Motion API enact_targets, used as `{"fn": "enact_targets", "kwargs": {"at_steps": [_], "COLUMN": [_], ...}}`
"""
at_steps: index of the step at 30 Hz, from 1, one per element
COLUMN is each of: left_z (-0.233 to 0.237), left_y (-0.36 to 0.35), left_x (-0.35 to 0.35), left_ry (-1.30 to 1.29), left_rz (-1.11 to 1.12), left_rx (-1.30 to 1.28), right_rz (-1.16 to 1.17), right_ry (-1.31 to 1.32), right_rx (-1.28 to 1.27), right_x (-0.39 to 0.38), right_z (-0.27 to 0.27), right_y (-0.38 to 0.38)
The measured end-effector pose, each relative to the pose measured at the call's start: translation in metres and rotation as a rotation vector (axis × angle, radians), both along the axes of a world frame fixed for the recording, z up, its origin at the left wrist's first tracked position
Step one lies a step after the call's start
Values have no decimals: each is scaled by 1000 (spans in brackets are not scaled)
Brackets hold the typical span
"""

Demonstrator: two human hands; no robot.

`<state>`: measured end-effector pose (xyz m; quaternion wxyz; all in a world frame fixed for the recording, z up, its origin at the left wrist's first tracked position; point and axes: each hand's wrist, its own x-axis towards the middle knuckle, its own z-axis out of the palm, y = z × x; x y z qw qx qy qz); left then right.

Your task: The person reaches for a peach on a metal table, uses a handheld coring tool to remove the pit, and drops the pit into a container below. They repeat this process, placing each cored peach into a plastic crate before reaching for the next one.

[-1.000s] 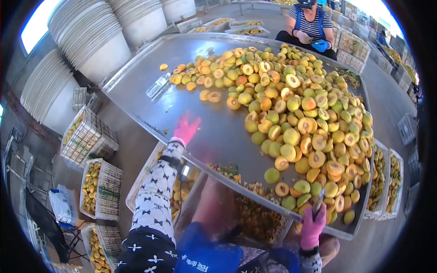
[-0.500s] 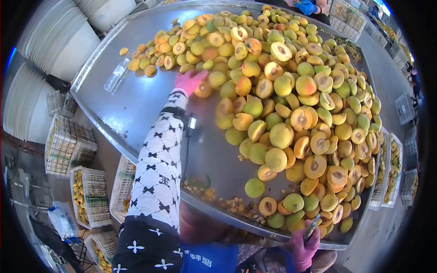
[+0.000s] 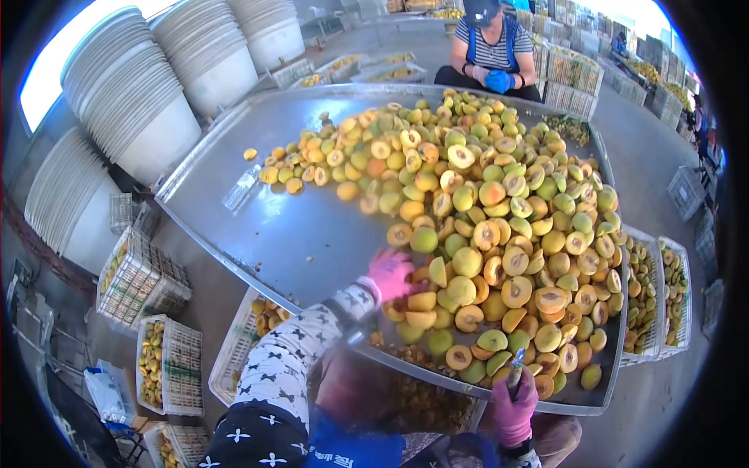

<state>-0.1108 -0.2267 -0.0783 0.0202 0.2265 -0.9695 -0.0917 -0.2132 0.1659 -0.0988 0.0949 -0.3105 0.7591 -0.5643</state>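
A large heap of yellow-green stone fruit (image 3: 515, 292), much like apricots or peaches, lies on a metal table (image 3: 312, 234). Many are cut in half, some showing a brown stone or hollow. My left hand (image 3: 390, 274), in a pink glove, is at the near left edge of the heap. Its fingers are spread against the halves there and somewhat blurred. At the front edge my right hand (image 3: 515, 413), also pink-gloved, is closed around a small knife-like tool (image 3: 516, 365) pointing up. Its lower part is hidden in the fist.
A clear plastic bottle (image 3: 241, 188) lies on the table's left side. Across the table a person (image 3: 493, 51) in blue gloves sits. Crates of fruit stand at left (image 3: 170, 366) and right (image 3: 675, 292). Tall stacked white tubs (image 3: 129, 93) rise behind; the table has a raised rim.
My left hand has come back toward me from the far side of the heap, and fruit now lies nearer the front edge. My right hand keeps the tool. The view has tilted up.
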Motion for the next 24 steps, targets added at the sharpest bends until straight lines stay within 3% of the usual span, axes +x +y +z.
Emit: {"fn": "enact_targets", "kwargs": {"at_steps": [4, 10, 12, 14, 16, 17, 18, 19, 21, 24], "left_z": [-7, 4, 12, 62, 66, 70, 82, 93, 75, 70], "left_y": [33, 42, 46, 65, 52, 58, 98, 118, 149, 195], "left_x": [-12, -12, -6, 4, 20, 24, 46, 54, 63, 77], "left_ry": [251, 305, 658, 954, 1148, 1192, 1208, 1255, 1203, 1138], "left_rz": [-81, 76, 194, 370, 274, 151, 101, -9, -47, 27], "left_rx": [-205, 278, 355, 936, 1512, 1650, 1819, 1960, 1923, 2103], "right_rz": [-13, -32, -8, 13, 26, 94, 213, 257, 306, 308], "right_ry": [-82, -195, -240, -322, -228, -209, -364, -267, -104, 93], "right_rx": [-1, -38, -84, -133, -175, -230, -200, -172, -190, -230], "right_x": [2, 4, 4, 5, 13, 19, 50, 61, 78, 99], "right_z": [8, 20, 23, 34, 38, 42, 86, 89, 88, 93], "right_y": [-3, -11, -10, -13, -15, -14, -14, -15, -16, -20]}}
